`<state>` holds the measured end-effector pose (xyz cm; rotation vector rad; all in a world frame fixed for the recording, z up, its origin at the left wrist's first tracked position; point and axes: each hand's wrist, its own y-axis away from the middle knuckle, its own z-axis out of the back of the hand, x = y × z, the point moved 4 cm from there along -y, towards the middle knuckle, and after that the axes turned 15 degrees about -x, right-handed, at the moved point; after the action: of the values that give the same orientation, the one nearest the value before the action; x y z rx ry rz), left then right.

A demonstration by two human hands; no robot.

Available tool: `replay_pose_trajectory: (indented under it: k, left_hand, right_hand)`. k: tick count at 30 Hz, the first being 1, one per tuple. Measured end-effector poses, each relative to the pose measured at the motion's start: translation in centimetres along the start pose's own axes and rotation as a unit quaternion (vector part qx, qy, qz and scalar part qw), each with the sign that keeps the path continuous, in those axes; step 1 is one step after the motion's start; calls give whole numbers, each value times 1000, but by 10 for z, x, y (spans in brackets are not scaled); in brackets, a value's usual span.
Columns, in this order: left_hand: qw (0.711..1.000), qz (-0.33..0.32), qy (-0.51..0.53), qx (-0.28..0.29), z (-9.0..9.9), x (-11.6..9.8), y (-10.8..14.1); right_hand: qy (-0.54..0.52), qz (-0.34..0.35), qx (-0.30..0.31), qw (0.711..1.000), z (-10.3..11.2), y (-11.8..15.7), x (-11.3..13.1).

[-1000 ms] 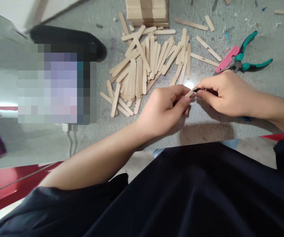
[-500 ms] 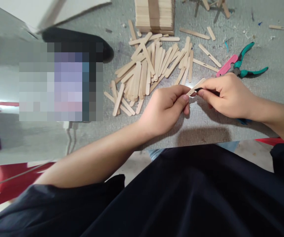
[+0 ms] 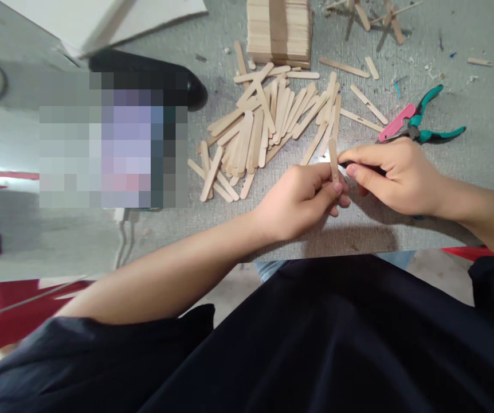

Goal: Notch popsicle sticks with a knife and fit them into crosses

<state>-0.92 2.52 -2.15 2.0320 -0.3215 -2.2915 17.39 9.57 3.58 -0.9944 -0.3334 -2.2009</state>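
Observation:
My left hand (image 3: 298,198) is closed, pinching a wooden craft stick (image 3: 333,158) that stands nearly upright between thumb and fingers. Just to its right, my right hand (image 3: 397,172) grips a slim black tool (image 3: 371,166), whose tip points at the stick. Most of that tool is hidden in my fingers, so its kind is unclear. Beyond my left hand spreads a loose heap of craft sticks (image 3: 253,135). Pliers with teal handles (image 3: 431,103) lie past my right hand, beside a pink-handled tool (image 3: 397,121).
A banded stack of craft sticks (image 3: 296,34) stands at the back. Small stick constructions (image 3: 387,17) sit farther right. On the left are a black elongated object (image 3: 144,63), a blurred-out device and a white cable (image 3: 121,235). Scraps dot the grey table (image 3: 483,172).
My left hand has turned the craft stick from a slant to nearly upright and shifted slightly right. The black tool's tip has come away from the stick's face.

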Motion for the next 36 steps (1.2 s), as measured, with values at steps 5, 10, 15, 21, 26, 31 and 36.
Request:
replay_pose_trajectory:
  k: [5, 10, 15, 21, 26, 31, 36]
  left_hand:
    - [999, -49, -13, -10, 3, -6, -4]
    - [976, 1, 214, 43, -6, -10, -4]
    - [964, 3, 262, 36, -13, -4, -5]
    - [946, -31, 321, 29, -11, -3, -15]
    - [915, 6, 402, -21, -3, -5, -19]
    - [878, 83, 471, -23, 4, -10, -18]
    - [884, 83, 460, -26, 5, -16, -15]
  right_hand:
    - [-94, -42, -7, 995, -1, 5, -3]
    - [-266, -158, -8, 951, -2, 7, -4]
    - [-298, -177, -91, 934, -1, 1, -12]
    - [-345, -160, -147, 913, 2, -3, -20]
    - [-368, -130, -258, 884, 9, -6, -37]
    - [-390, -134, -284, 866, 14, -11, -45]
    - [-351, -100, -263, 893, 24, -13, -35]
